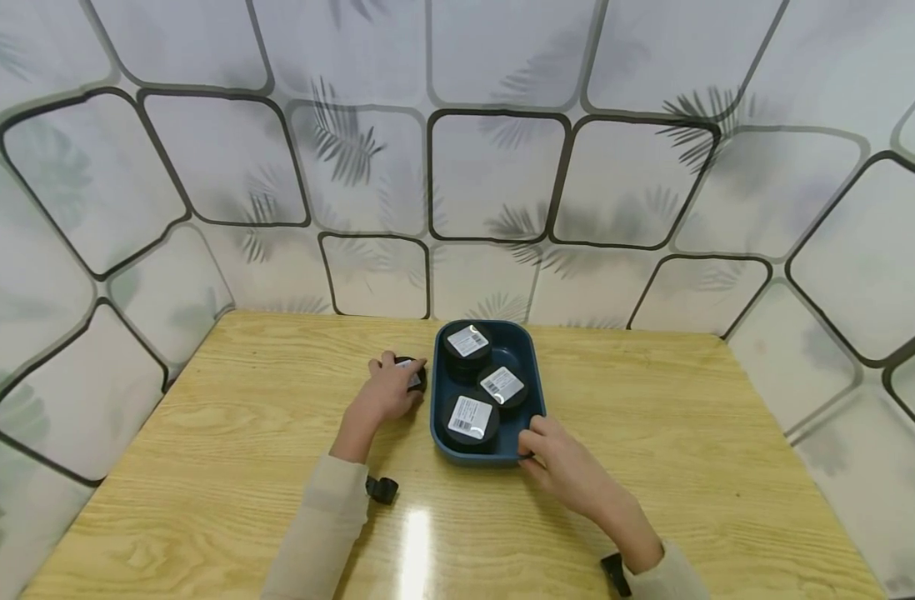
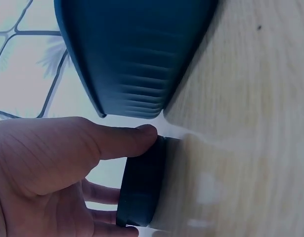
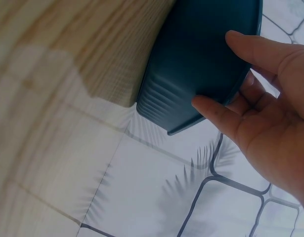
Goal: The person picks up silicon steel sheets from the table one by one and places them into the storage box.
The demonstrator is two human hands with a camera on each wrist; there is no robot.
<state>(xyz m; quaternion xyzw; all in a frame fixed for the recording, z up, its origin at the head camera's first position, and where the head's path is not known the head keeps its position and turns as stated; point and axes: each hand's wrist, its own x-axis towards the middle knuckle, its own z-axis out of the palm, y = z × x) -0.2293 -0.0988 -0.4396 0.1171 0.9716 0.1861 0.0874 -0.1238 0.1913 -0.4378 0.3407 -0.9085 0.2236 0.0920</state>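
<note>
A dark blue rectangular bin (image 1: 512, 437) stands on the table, holding several round black tubs with white barcode labels, such as the front tub (image 1: 471, 419). At the back left of the bin, one tub (image 1: 467, 342) appears stacked on another. Left of the bin, my left hand (image 1: 386, 392) grips a single round black tub (image 2: 144, 185) between thumb and fingers; it is at the table surface, and the hand partly covers its label. My right hand (image 1: 566, 467) pinches the bin's front right corner at the rim, with fingertips against the wall (image 3: 191, 59).
The light wooden table (image 1: 652, 400) reaches back to a patterned curtain (image 1: 495, 183) that encloses it on the sides too. A black band with a small block (image 1: 382, 490) sits at the left wrist, another (image 1: 615, 573) at the right.
</note>
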